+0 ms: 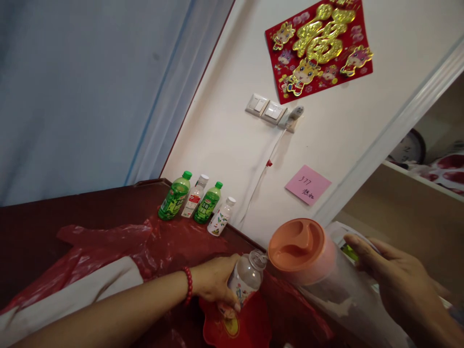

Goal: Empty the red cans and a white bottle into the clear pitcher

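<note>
My left hand [217, 280], with a red bead bracelet at the wrist, is wrapped round a clear bottle [250, 273] with a printed label. The bottle has no cap on and tilts over a red tray [235, 328]. In my right hand [402, 280] is the handle of a large translucent pitcher [344, 285] with an orange lid [297, 244]. The pitcher leans toward the bottle, its lid edge close to the bottle's mouth. A thin stream seems to run between them, though blur makes this hard to tell.
Against the wall stand two green bottles [176, 195] and two white-capped bottles [221, 217]. Red plastic film [159, 246] and a white cloth [108, 280] lie on the dark red table [29, 217]. A white cord [257, 183] hangs from the socket; shelves [431, 183] are at right.
</note>
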A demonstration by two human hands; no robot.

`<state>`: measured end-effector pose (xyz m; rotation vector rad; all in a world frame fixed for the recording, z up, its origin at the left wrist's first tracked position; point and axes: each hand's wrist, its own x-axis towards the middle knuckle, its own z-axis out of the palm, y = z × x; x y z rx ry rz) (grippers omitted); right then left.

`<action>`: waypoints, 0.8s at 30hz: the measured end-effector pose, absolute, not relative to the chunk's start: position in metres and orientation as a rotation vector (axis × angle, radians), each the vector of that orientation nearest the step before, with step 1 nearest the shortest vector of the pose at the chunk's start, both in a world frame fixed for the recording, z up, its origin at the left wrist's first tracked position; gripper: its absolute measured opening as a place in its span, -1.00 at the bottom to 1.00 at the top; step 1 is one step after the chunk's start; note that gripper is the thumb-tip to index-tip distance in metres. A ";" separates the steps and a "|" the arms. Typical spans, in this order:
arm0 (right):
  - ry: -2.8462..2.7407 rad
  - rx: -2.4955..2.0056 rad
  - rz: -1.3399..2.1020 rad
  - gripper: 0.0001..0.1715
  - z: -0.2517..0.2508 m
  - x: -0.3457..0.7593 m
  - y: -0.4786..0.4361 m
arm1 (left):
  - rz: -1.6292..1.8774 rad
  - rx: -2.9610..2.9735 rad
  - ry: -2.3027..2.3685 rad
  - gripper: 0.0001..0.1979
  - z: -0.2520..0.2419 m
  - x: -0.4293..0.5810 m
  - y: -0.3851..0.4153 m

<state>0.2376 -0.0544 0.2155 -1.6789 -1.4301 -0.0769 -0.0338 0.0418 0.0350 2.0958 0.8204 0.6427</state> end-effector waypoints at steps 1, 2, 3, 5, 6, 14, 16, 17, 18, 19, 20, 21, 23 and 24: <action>-1.427 -1.669 -0.066 -0.41 0.215 0.237 -0.055 | 0.635 2.109 0.831 -0.33 0.034 -0.034 0.042; -1.420 -1.660 -0.058 -0.42 0.215 0.236 -0.055 | 0.624 2.127 0.844 -0.33 0.033 -0.033 0.042; -1.418 -1.658 -0.061 -0.42 0.215 0.236 -0.055 | 0.617 2.143 0.853 -0.33 0.033 -0.033 0.043; -1.420 -1.671 -0.085 -0.41 0.215 0.238 -0.054 | 0.622 2.146 0.846 -0.33 0.032 -0.033 0.043; -1.426 -1.678 -0.091 -0.40 0.215 0.240 -0.053 | 0.624 2.141 0.841 -0.32 0.032 -0.032 0.044; -1.458 -1.662 -0.132 -0.25 0.213 0.260 -0.042 | 0.619 2.112 0.819 -0.30 0.033 -0.033 0.045; -1.464 -1.670 -0.152 -0.24 0.212 0.261 -0.041 | 0.618 2.107 0.820 -0.30 0.033 -0.033 0.044; -1.462 -1.672 -0.150 -0.24 0.212 0.261 -0.041 | 0.618 2.105 0.824 -0.30 0.033 -0.033 0.044; -1.458 -1.674 -0.149 -0.25 0.212 0.261 -0.041 | 0.616 2.106 0.829 -0.30 0.033 -0.033 0.044; -1.454 -1.678 -0.149 -0.25 0.212 0.261 -0.041 | 0.616 2.109 0.835 -0.31 0.033 -0.033 0.044; -1.449 -1.682 -0.154 -0.25 0.211 0.260 -0.042 | 0.615 2.117 0.839 -0.31 0.033 -0.033 0.044; -1.449 -1.687 -0.154 -0.25 0.211 0.260 -0.042 | 0.616 2.126 0.838 -0.31 0.033 -0.033 0.044; -1.451 -1.687 -0.158 -0.25 0.212 0.258 -0.042 | 0.623 2.134 0.829 -0.30 0.032 -0.033 0.045; -1.454 -1.685 -0.150 -0.27 0.212 0.257 -0.043 | 0.629 2.133 0.823 -0.30 0.031 -0.033 0.045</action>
